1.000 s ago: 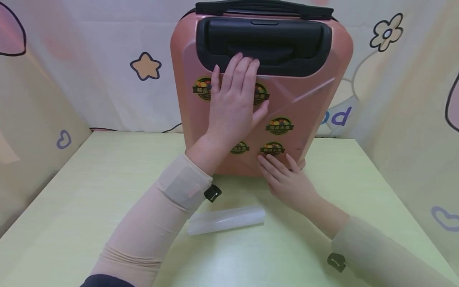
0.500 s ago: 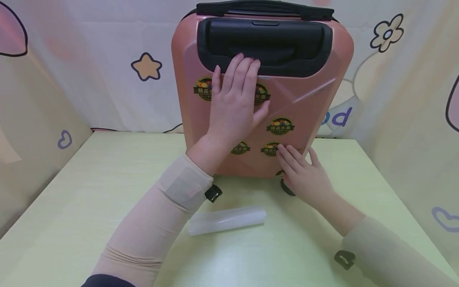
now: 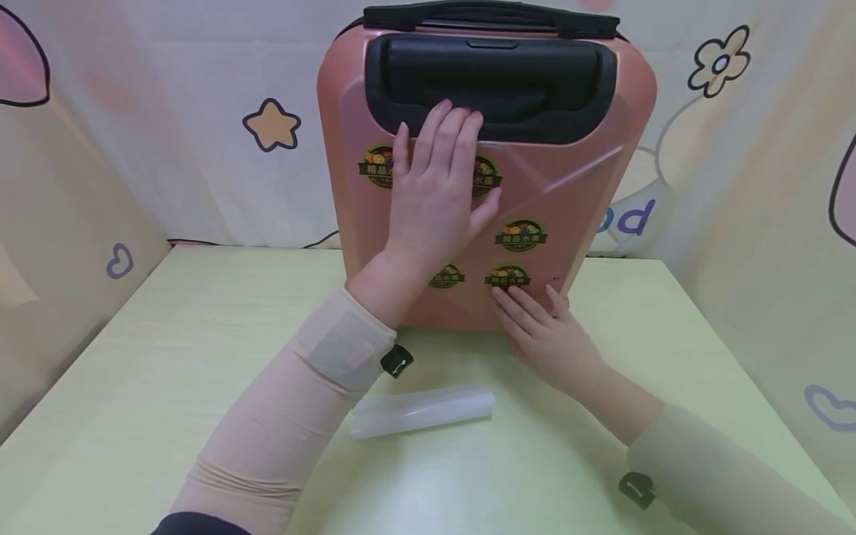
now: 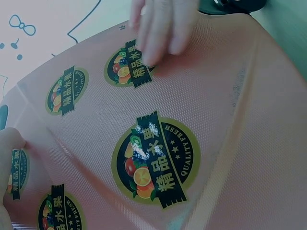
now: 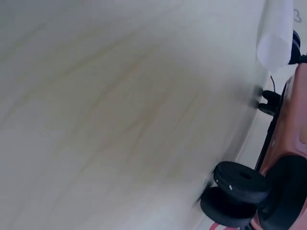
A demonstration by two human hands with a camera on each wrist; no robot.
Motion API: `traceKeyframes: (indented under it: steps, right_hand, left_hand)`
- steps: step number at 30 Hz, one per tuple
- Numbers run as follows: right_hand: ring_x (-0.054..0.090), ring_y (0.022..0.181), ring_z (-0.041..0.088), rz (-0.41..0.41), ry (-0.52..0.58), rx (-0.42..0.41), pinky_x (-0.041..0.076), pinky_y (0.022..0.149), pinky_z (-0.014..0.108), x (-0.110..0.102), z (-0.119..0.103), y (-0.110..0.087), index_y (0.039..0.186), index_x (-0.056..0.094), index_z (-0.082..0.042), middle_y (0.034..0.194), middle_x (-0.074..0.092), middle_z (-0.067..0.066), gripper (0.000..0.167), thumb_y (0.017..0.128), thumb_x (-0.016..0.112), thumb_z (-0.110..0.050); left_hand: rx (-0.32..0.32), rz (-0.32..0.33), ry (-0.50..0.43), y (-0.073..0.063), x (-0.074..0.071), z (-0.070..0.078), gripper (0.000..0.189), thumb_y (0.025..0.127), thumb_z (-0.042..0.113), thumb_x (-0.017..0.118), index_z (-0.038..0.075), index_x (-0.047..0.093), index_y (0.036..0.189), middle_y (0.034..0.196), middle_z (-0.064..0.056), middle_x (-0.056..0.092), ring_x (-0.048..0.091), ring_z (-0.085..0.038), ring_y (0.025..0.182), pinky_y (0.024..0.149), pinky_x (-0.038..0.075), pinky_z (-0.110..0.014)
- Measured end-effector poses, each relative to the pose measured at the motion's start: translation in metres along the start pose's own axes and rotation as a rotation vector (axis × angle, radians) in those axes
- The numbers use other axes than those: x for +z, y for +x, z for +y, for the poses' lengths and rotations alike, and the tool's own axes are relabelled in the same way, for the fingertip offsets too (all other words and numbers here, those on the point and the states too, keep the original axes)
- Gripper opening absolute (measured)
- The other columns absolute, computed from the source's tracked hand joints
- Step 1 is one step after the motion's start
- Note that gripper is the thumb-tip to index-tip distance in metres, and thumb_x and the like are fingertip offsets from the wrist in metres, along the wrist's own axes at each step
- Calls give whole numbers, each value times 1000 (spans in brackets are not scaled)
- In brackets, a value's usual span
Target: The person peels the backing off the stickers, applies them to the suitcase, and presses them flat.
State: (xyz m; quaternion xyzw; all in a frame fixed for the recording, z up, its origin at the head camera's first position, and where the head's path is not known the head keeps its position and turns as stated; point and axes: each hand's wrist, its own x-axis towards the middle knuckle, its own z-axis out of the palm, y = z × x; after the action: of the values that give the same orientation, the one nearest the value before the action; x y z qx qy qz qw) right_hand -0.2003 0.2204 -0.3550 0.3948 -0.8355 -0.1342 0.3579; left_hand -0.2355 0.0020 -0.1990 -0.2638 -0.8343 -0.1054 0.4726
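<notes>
A pink suitcase (image 3: 582,208) stands upright on the table, its black handle panel (image 3: 501,85) facing me. Several round fruit stickers are on its front. My left hand (image 3: 435,189) lies flat on the upper front, fingers straight up to the panel, covering parts of two stickers. Lower down, my right hand (image 3: 555,342) rests its straight fingertips at the lower edge of the bottom right sticker (image 3: 508,276); another sticker (image 3: 521,235) sits just above. In the left wrist view, the right hand's fingers (image 4: 165,28) overlap a sticker's edge, near a large glossy sticker (image 4: 153,160).
A translucent white rolled sheet (image 3: 423,412) lies on the table (image 3: 200,334) in front of the suitcase. Black suitcase wheels (image 5: 235,191) show in the right wrist view. A patterned cloth backdrop (image 3: 200,134) stands behind, with more at both sides.
My right hand slid right toward the suitcase's lower corner, uncovering a wheel, then came back left to the bottom right sticker. The left hand stays in place.
</notes>
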Motion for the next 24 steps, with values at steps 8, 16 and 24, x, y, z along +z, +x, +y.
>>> traceKeyframes:
  steps: [8,16,24]
  right_hand:
    - [33,133,26,-43,-7,-37,19,106,55,4,0,1,136,48,-5,144,39,8,51,100,16,-23]
    - [35,132,25,-99,-12,-31,21,104,59,2,11,-8,134,49,-3,144,40,9,55,101,10,-24]
    - [33,133,25,-119,-26,-12,22,103,59,-4,16,-11,134,50,-3,144,39,9,66,100,-2,-26]
  left_hand:
    - [5,3,-3,0,-1,-1,66,88,45,53,4,37,138,141,-12,37,20,-26,136,111,-3,-43]
    - [9,-1,1,0,0,0,66,88,44,54,4,37,138,141,-13,37,22,-26,136,111,-2,-44]
    - [12,-5,8,0,-1,-1,65,89,45,49,4,36,138,141,-13,37,20,-26,136,111,-2,-44]
